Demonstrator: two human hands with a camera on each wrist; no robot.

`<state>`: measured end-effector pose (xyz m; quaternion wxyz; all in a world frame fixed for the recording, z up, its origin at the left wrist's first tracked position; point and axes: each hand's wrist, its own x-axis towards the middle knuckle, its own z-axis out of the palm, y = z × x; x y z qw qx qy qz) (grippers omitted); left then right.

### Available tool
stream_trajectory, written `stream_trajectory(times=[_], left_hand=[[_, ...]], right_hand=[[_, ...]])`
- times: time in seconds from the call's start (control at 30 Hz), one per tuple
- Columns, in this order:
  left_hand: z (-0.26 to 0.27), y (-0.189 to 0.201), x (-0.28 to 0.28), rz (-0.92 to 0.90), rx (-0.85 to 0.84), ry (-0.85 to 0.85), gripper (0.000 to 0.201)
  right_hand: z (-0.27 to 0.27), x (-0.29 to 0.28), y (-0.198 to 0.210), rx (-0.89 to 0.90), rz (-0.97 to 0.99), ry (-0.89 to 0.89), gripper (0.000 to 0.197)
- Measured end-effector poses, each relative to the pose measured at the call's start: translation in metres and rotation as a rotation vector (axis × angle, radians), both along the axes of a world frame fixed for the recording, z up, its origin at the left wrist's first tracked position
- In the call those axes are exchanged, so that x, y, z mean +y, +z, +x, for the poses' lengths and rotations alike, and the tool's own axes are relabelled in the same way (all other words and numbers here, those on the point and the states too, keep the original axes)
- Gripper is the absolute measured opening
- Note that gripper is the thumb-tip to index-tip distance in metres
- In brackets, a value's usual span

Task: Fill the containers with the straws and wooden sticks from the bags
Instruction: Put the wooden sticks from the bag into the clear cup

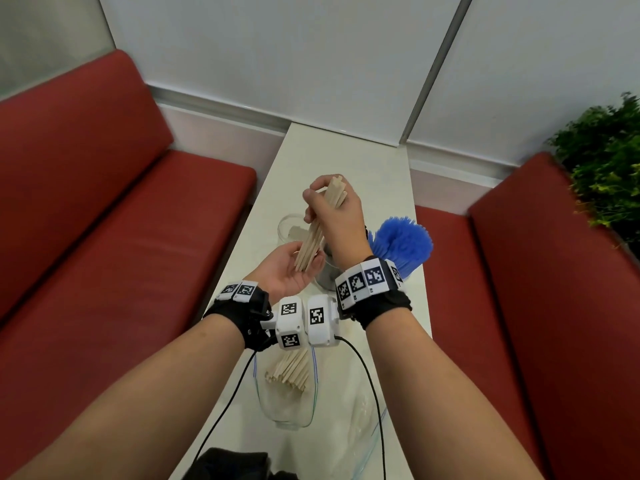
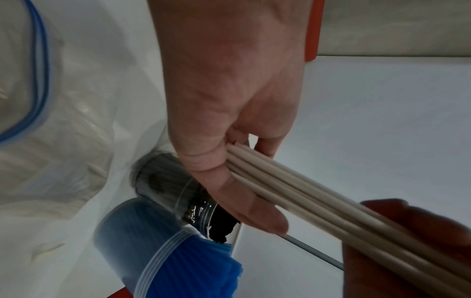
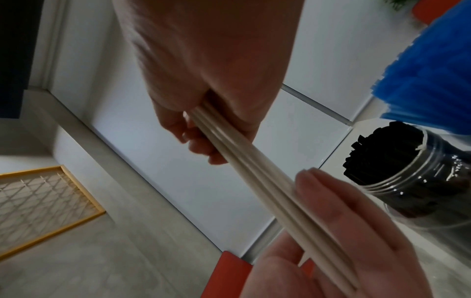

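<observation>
1. While the right hand (image 1: 341, 216) grips the upper part of a bundle of wooden sticks (image 1: 313, 237), the step in hand looks like squaring that bundle before it goes into a container; the fingers curl round the sticks, whose top ends poke out above the fist.
2. Below, the left hand (image 1: 294, 271) lies palm up with its fingers nearly straight, and the lower ends of the sticks rest against them, so this hand supports and does not clasp.
3. Just behind the bundle stands a clear container (image 1: 289, 230), about midway along the table (image 1: 381, 174) toward its left edge, with something pale already inside.
4. Beside it a jar of dark straws (image 3: 397, 161) and a container of blue straws (image 1: 403, 245) stand toward the right edge.
5. Next, I judge, the sticks must be tipped upright over the clear container's mouth and lowered in together, ends level so none catch the rim.
6. More sticks remain in the open bag (image 1: 287, 393) at the near end of the table.
</observation>
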<state>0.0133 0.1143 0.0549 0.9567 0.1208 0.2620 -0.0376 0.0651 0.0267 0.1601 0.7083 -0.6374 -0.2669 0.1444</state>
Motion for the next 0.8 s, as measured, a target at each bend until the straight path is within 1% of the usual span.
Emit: stream_trajectory(times=[0.1, 0.2, 0.27, 0.33, 0.37, 0.43, 0.47, 0.53, 0.6, 0.63, 0.7, 0.73, 0.77, 0.8], left_hand=[[0.002, -0.004, 0.010, -0.055, 0.043, -0.104, 0.030], [0.000, -0.013, 0.018, -0.103, 0.086, -0.241, 0.025], [-0.002, -0.022, 0.022, -0.099, 0.128, -0.300, 0.026], [-0.004, -0.031, 0.026, -0.044, 0.183, -0.319, 0.033], [-0.004, -0.035, 0.029, 0.009, 0.209, -0.313, 0.033], [-0.003, -0.038, 0.034, 0.133, 0.244, -0.281, 0.027], [0.000, -0.038, 0.036, 0.190, 0.246, -0.253, 0.026], [0.012, -0.035, 0.042, 0.305, 0.228, -0.176, 0.024], [0.027, -0.028, 0.049, 0.475, 0.252, -0.089, 0.022], [0.035, -0.026, 0.053, 0.601, 0.301, -0.031, 0.019], [0.047, -0.026, 0.065, 0.915, 0.453, 0.081, 0.015], [0.050, -0.029, 0.071, 1.088, 0.537, 0.094, 0.020], [0.053, -0.032, 0.076, 1.243, 0.592, 0.055, 0.028], [0.054, -0.034, 0.079, 1.351, 0.613, -0.020, 0.035]], right_hand=[[0.003, 0.004, -0.004, -0.010, -0.026, 0.081, 0.012], [0.003, 0.005, -0.011, 0.078, -0.095, 0.165, 0.026], [0.008, 0.003, -0.015, 0.088, -0.190, 0.243, 0.033], [0.018, -0.002, -0.016, 0.033, -0.343, 0.317, 0.030], [0.024, -0.004, -0.014, -0.010, -0.447, 0.362, 0.026], [0.038, -0.007, -0.011, -0.054, -0.629, 0.449, 0.017], [0.044, -0.007, -0.009, -0.044, -0.668, 0.475, 0.015], [0.055, -0.002, -0.005, -0.011, -0.636, 0.485, 0.014], [0.068, 0.007, 0.000, -0.022, -0.573, 0.439, 0.012], [0.075, 0.012, 0.001, -0.034, -0.549, 0.395, 0.011], [0.089, 0.024, -0.001, -0.065, -0.517, 0.284, 0.008], [0.093, 0.030, -0.005, -0.086, -0.511, 0.226, 0.007], [0.097, 0.037, -0.010, -0.111, -0.519, 0.167, 0.008], [0.097, 0.044, -0.017, -0.135, -0.542, 0.110, 0.009]])
